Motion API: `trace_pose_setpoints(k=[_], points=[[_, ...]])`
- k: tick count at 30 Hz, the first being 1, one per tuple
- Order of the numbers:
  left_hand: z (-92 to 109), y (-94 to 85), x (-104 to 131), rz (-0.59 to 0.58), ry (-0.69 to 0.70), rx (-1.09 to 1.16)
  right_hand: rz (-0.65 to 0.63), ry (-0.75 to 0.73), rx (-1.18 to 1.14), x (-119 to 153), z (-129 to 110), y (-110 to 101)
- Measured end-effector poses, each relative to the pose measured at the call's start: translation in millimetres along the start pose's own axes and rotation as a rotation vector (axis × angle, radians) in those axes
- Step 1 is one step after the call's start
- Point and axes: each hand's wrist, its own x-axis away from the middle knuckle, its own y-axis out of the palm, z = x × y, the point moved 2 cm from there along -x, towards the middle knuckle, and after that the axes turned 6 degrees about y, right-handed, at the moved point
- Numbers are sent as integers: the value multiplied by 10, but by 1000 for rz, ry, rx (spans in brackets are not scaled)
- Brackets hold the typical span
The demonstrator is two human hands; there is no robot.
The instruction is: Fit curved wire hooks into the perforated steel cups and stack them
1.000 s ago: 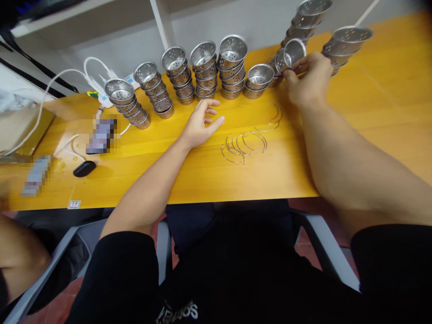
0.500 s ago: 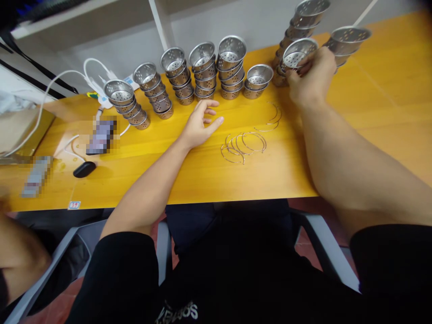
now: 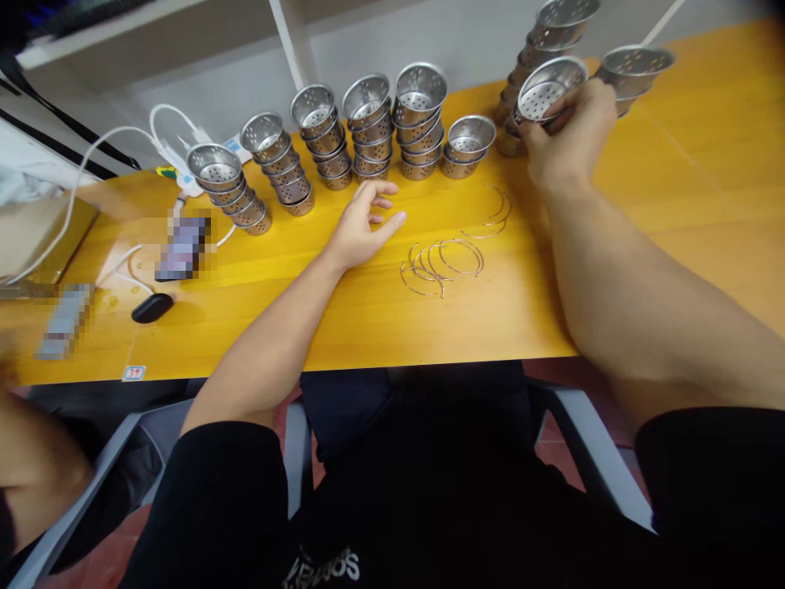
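My right hand (image 3: 573, 135) grips a perforated metal cup (image 3: 548, 88) by its near right side, with the rim tilted toward me. Just behind that cup rises a tall leaning stack of similar cups (image 3: 561, 24), and another stack (image 3: 634, 69) stands to the right of the hand. My left hand (image 3: 368, 225) rests over the table with its fingers loosely apart and nothing in them. Several thin metal wire rings (image 3: 441, 262) lie to the right of it. A short stack of cups (image 3: 469, 139) stands between my two hands, farther back.
More cup stacks (image 3: 368, 123) line the back of the yellow table (image 3: 368, 327). On the left lie a phone (image 3: 182, 248), a black oval object (image 3: 152, 307), white cables (image 3: 79, 188) and a blurred-out flat item (image 3: 66, 321). Another person's arm (image 3: 37, 466) shows at the left edge.
My right hand has lifted the held cup slightly up and to the right and tilted it more. My left hand stays where it was.
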Motion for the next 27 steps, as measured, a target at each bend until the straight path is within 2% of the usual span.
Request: trace_pose_setpoints(k=[1,3,8,10,14,16,18,22,24,27], points=[[-10,2,0,-4,5,-3,113,76,19,40,-102,-38],[-42,13,0,-2,16,-4,165,53,18,127,-368,-78],[-122,40,2,43,2,1,188,-215,-66,410,-1043,-176],[-127,33,3,52,-8,4,96,-344,-119,599,-1291,-199],[-174,7,-22,75,21,-23,-316,-402,-59,1060,-1655,-88],[-252,7,-53,102,81,-38,-485,-412,-135,1258,-1738,32],[-342,24,-85,105,169,-30,-558,-442,-204,1382,-1759,156],[-468,63,-116,60,194,-6,-616,-393,-268,1416,-1694,306],[-487,60,-111,35,175,1,-633,-342,-318,1369,-1654,309],[-510,10,-103,26,150,5,-590,-322,-347,1266,-1597,254]])
